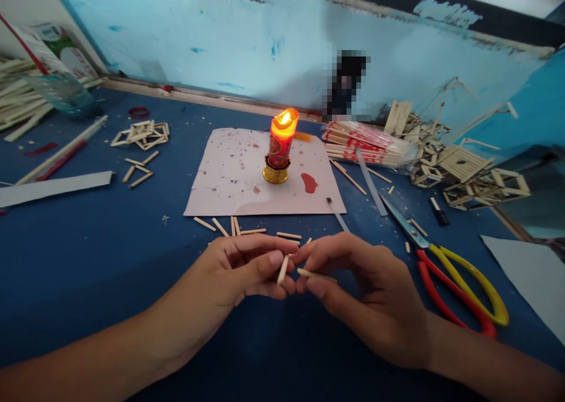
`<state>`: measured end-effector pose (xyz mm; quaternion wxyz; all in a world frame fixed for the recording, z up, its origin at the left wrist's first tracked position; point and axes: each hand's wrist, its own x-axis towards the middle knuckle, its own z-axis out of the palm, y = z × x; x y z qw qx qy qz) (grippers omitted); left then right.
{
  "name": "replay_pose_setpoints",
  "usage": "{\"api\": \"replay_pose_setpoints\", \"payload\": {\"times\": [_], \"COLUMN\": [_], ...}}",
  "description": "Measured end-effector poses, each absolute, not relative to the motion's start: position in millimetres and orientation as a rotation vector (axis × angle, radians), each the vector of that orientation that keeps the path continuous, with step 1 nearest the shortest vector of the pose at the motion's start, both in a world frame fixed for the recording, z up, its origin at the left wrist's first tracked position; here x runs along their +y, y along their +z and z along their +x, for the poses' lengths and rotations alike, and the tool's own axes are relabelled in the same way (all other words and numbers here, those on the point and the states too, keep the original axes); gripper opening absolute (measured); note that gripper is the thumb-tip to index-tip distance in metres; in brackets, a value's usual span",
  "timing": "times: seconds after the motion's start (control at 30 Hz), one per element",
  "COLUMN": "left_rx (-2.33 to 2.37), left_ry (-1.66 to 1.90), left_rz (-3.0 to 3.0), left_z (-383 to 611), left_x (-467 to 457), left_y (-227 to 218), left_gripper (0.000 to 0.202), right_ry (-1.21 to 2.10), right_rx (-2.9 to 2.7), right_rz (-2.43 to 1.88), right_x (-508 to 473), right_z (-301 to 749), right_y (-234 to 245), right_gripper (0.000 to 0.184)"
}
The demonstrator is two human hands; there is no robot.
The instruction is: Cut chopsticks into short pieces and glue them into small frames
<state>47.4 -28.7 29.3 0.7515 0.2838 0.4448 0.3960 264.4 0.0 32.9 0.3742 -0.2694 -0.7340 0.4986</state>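
My left hand [251, 266] pinches a short wooden stick [283, 270] between thumb and fingers. In my right hand [357, 278] is another short wooden stick [315, 274], held by the thumb and fingertips. The two hands nearly meet above the blue table [247, 355], and the sticks are close but look apart. Several cut stick pieces [252, 231] lie just beyond the fingers. Behind them a lit red candle [281, 146] stands in a gold holder [276, 174] on a white sheet [229, 178] with drips and a red wax patch [309, 183].
Right of my right hand lie open-handled scissors [459, 278]. Farther back are a plastic packet of sticks [371, 143] and several stick frames [481, 172]. On the left are small stick frames [141, 134], a paper strip [57, 189] and a glass bowl [64, 93].
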Motion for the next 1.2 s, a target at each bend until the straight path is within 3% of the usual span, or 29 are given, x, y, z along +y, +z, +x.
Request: {"api": "replay_pose_setpoints", "payload": {"times": [0.1, 0.2, 0.4, 1.2], "left_rx": [0.914, 0.89, 1.033, 1.072], "left_ry": [0.868, 0.845, 0.811, 0.752], "left_rz": [0.68, 0.84, 1.149, 1.12], "left_z": [47.0, 46.9, 49.4, 49.8], "left_x": [-29.0, -30.7, -36.2, -40.3], "left_y": [30.2, 30.9, 37.4, 37.9], "left_gripper": [0.013, 0.002, 0.007, 0.006], "right_ry": [1.409, 1.547, 1.727, 1.719], "right_rx": [-1.817, -1.721, -1.574, -1.573], "right_rz": [-0.691, -0.758, -0.8, -0.856], "right_x": [-0.2, -0.1, -0.3, -0.6], "right_z": [264.2, 264.5, 264.1, 263.5], "right_y": [33.9, 35.0, 35.7, 35.1], "right_gripper": [0.019, 0.012, 0.005, 0.004]}}
